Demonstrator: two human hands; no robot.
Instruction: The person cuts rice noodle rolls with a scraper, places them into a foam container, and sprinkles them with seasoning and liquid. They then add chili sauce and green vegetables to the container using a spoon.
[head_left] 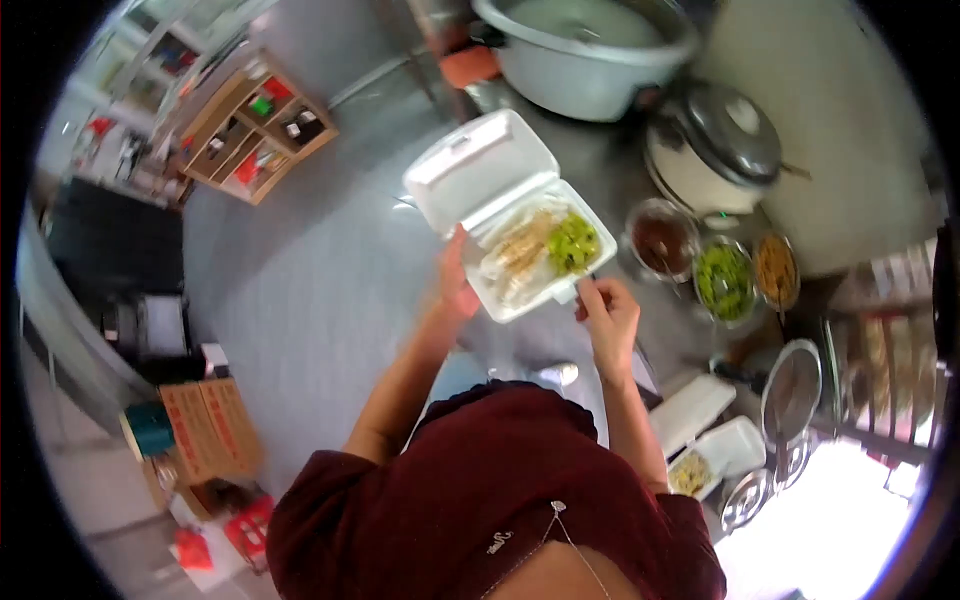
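Left hand [455, 285] and right hand [608, 318], fingers curled, each pinch a rim of the open foam clamshell box [482, 172], probably light, flimsy, food-laden and best supported underneath.

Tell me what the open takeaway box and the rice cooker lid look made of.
The takeaway box looks like foam plastic: matte white, thick moulded walls. The rice cooker lid is probably polished metal: dark, glossy, bright reflections.

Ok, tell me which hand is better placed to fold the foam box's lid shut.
Left, probably. The left hand grips the foam box at the edge next to its open lid; the right hand pinches the far front corner.
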